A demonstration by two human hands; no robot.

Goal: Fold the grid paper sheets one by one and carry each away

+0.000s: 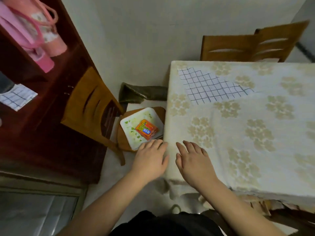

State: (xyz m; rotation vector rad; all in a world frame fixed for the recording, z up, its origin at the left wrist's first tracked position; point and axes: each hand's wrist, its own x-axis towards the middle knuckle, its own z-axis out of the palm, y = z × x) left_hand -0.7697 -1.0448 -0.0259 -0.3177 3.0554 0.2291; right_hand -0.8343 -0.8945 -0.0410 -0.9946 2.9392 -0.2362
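Hands empty: left hand (150,156) and right hand (194,161) spread flat at the table's (238,133) near-left corner. Reach the far sheet (211,86); align edges before creasing.

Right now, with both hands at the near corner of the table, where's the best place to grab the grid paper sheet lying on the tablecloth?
Probably the near edge of the grid paper sheet, reaching forward across the tablecloth. It lies flat and unfolded at the far left of the table, so slide fingers under that edge to lift. Both the left hand and the right hand are open and empty.
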